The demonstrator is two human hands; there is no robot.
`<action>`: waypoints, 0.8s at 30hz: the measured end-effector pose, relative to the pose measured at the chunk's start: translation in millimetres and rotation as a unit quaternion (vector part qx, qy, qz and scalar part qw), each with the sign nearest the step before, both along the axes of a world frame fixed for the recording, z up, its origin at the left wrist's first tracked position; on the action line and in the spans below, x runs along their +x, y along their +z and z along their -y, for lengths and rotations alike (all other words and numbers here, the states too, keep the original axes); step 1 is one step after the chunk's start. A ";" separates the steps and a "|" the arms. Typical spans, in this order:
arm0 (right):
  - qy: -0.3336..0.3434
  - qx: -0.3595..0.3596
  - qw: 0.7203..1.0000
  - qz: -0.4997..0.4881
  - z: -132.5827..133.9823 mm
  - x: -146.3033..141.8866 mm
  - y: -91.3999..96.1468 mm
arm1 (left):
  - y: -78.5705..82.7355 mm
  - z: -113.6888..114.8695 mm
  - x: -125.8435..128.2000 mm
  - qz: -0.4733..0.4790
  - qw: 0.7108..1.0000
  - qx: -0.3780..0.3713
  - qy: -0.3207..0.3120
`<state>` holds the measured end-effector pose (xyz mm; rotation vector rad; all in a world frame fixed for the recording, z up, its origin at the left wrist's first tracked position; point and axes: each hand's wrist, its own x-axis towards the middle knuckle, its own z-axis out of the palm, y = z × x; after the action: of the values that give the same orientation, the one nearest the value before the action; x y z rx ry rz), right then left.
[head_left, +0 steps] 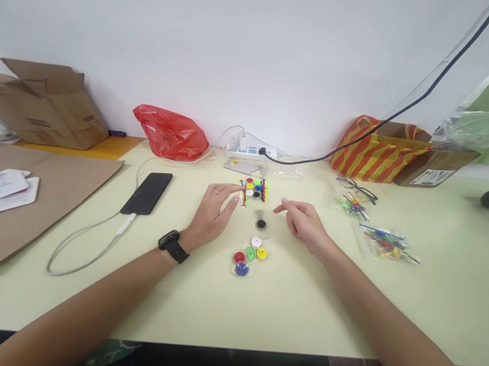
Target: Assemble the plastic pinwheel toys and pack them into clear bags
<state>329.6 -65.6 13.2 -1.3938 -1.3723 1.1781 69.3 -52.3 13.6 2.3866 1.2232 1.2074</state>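
Observation:
My left hand (pixel 216 208) rests by a small group of coloured discs and thin sticks (pixel 254 191). Its fingers are apart, and the fingertips are at the sticks on the left of that group; I cannot tell whether they touch. To the right, my right hand (pixel 305 222) hovers with its forefinger stretched out and the other fingers curled, and no object shows in it. Between the hands lies a black disc (pixel 261 224), with a blurred patch just above it. Nearer to me are a white disc (pixel 256 242), a green disc (pixel 250 254), a yellow disc (pixel 262 253), a red disc (pixel 239 257) and a blue disc (pixel 242 268).
Bagged coloured sticks (pixel 388 243) and eyeglasses (pixel 361 192) lie at right. A phone (pixel 147 193) on a cable is at left. Behind stand a power strip (pixel 249 151), a red plastic bag (pixel 168 134), a striped bag (pixel 370 153) and a cardboard box (pixel 52 109).

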 end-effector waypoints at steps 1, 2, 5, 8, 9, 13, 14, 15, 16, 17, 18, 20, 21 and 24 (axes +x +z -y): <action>-0.019 0.007 1.000 -0.005 -0.9 1.3 0.2 | -0.9 -1.9 -1.1 0.005 1.000 -0.006 0.011; -0.038 0.019 0.999 -0.006 -2.0 2.8 -0.1 | -2.0 -3.3 -1.7 0.007 1.000 -0.011 0.018; -0.068 0.049 0.996 0.013 -5.2 6.6 -2.1 | -4.9 -5.5 -1.6 0.002 1.000 -0.022 0.015; -0.053 0.055 0.996 0.039 -5.3 7.0 -3.1 | -7.7 -7.2 -1.1 -0.007 0.999 -0.030 0.011; -0.044 0.055 0.996 0.045 -4.6 6.3 -3.0 | -8.6 -7.9 -1.2 -0.008 0.999 -0.033 0.013; -0.017 0.079 0.994 0.073 -1.5 3.0 -3.4 | -10.1 -8.3 -1.7 -0.007 0.999 -0.038 -0.004; -0.012 0.089 0.993 0.080 -1.4 2.6 -4.4 | -9.6 -7.4 -1.5 -0.011 0.999 -0.039 -0.018; -0.007 0.100 0.991 0.088 -1.7 2.6 -6.0 | -8.8 -6.3 -1.2 -0.017 0.999 -0.037 -0.030; -0.001 0.113 0.989 0.097 -2.3 2.8 -8.1 | -8.0 -5.0 -0.9 -0.024 0.998 -0.035 -0.038; 0.006 0.131 0.985 0.109 -3.0 3.2 -10.4 | -7.4 -4.0 -0.7 -0.032 0.998 -0.030 -0.040; 0.012 0.151 0.980 0.127 -3.6 3.6 -12.7 | -7.4 -3.4 -0.7 -0.040 0.998 -0.024 -0.037; 0.023 0.206 0.963 0.173 -3.7 4.1 -16.2 | -10.0 -4.3 -1.8 -0.062 0.998 -0.013 -0.031; 0.031 0.236 0.951 0.198 -2.9 3.9 -17.1 | -12.5 -5.9 -2.9 -0.079 0.996 -0.011 -0.032; 0.080 0.327 0.906 0.258 2.4 1.0 -16.7 | -22.7 -12.7 -7.2 -0.138 0.989 -0.033 -0.028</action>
<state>330.6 -68.0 -3.5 -1.1332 -2.0435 0.3489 62.1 -39.6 -9.1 2.5830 1.2387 0.8258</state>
